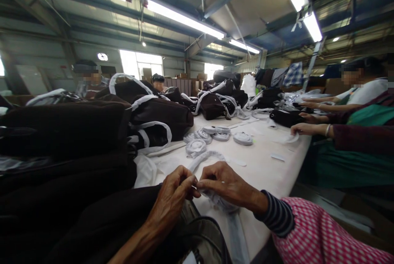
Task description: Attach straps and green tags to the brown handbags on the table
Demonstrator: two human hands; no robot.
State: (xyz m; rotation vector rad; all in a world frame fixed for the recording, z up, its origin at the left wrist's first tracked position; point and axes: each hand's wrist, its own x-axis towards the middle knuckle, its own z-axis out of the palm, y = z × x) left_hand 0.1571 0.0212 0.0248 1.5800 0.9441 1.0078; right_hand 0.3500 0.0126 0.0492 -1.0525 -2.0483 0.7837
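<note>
My left hand point(175, 194) and my right hand point(226, 184) meet at the table's near edge, thumbs and fingertips pinched together. What lies between the fingertips is too small and hidden to make out. Beneath my right hand is a white-wrapped coil point(226, 204), partly covered by it, with a pale strip point(238, 235) hanging below. A white-wrapped strap point(205, 158) curves just beyond my fingers. Below my hands sits a dark bag point(206, 235) with a zipped edge, partly behind my left forearm.
Large dark bags point(64, 133) are piled along the left. Several white-wrapped coils point(197, 147) rest on the white table point(264, 174). More bags with wrapped handles point(215, 106) stand farther back. At right, co-workers' hands point(308, 128) handle a black item point(286, 117) and white material.
</note>
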